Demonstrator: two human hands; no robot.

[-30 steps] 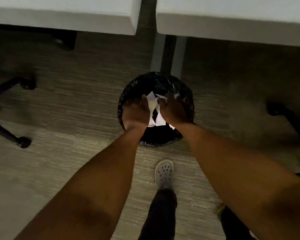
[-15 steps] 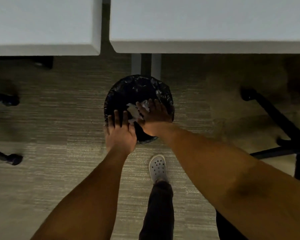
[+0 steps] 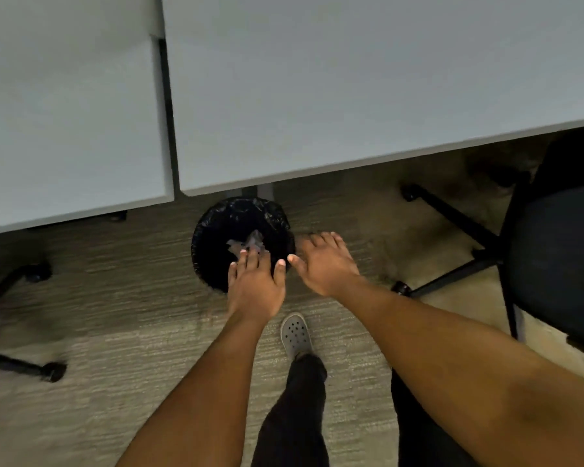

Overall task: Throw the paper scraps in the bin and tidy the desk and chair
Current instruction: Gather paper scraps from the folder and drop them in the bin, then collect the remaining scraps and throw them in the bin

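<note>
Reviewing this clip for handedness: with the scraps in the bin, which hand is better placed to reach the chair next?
Right, probably. The right hand is open and empty on the side of the black chair; the left hand hangs over the bin, farther away.

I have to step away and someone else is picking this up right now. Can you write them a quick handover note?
Left hand: open, empty, above the bin's near rim.
Right hand: open, empty, just right of the bin.
Paper scraps: lying inside the black-lined bin under the desk edge.
Done: the scraps in view are binned.
Left: tidy the desk and the chair, which stands to the right, out from the desk, with something orange at its edge.
</note>
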